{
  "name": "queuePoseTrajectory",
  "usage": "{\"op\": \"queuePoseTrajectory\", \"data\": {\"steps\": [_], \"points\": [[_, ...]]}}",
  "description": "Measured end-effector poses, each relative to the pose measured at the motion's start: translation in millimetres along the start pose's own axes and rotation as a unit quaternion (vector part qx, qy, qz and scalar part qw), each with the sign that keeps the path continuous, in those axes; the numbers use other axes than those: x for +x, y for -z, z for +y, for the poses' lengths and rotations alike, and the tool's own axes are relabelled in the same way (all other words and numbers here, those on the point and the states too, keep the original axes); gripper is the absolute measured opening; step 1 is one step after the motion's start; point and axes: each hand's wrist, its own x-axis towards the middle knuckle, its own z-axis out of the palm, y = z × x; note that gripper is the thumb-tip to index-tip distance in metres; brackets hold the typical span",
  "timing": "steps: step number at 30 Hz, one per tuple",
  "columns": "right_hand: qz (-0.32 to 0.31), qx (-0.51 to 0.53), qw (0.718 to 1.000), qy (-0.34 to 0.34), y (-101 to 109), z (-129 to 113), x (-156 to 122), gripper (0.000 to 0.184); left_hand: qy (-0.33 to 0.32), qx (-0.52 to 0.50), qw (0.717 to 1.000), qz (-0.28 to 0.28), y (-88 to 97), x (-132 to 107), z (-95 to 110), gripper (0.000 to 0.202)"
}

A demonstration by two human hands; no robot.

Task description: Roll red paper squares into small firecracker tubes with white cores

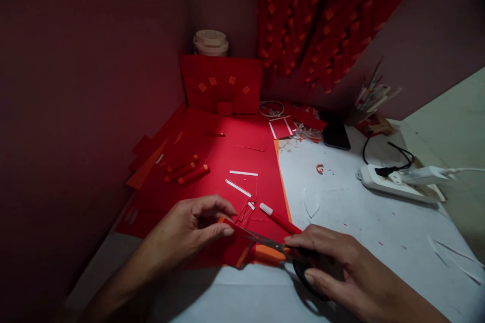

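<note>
My left hand (pixel 200 227) pinches a piece of red paper (pixel 235 242) between thumb and fingers, low over the table. In my right hand (pixel 333 257) is a pair of scissors (pixel 282 248) with black handles, its blades pointing left and meeting the paper's upper edge. Just beyond the blades lies a red marker (pixel 280 219) with a white cap. Under both hands spread large red paper sheets (pixel 242 146) with orange edges. White strips (pixel 238 188) and several small red paper rolls (pixel 193 175) with orange ends rest on them.
At the back stands a red panel (pixel 223 78) with orange squares, a white-lidded cup (pixel 211 43) behind it. A tape ring (pixel 272 109), paper scraps (pixel 306 132), a phone (pixel 336 133) and a pen holder (pixel 356 113) line the rear. A power strip (pixel 397 186) sits right.
</note>
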Motion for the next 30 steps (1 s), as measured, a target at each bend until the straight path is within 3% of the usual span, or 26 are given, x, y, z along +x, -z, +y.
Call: {"op": "queuePoseTrajectory", "data": {"steps": [18,20,22,26,30], "points": [[0.007,-0.004,1.000,0.007,0.3,3.2,-2.1,0.037,-0.029,-0.007,1.000,0.007,2.7,-0.9,-1.8,0.014],[0.043,-0.021,0.999,0.003,2.2,5.2,-1.1,0.037,-0.027,-0.009,1.000,0.008,2.8,-1.4,-1.9,0.014],[0.121,-0.053,0.991,-0.013,5.2,10.9,0.7,0.036,-0.018,-0.015,1.000,0.005,2.7,-2.1,-1.9,0.015],[0.281,-0.169,0.942,-0.067,11.1,30.4,5.6,0.042,-0.004,-0.031,0.999,0.011,1.4,-2.5,-0.6,0.017],[0.333,-0.264,0.903,-0.066,11.0,47.1,9.3,0.044,-0.016,-0.036,0.999,0.032,-0.9,-1.5,1.5,0.016]]}}
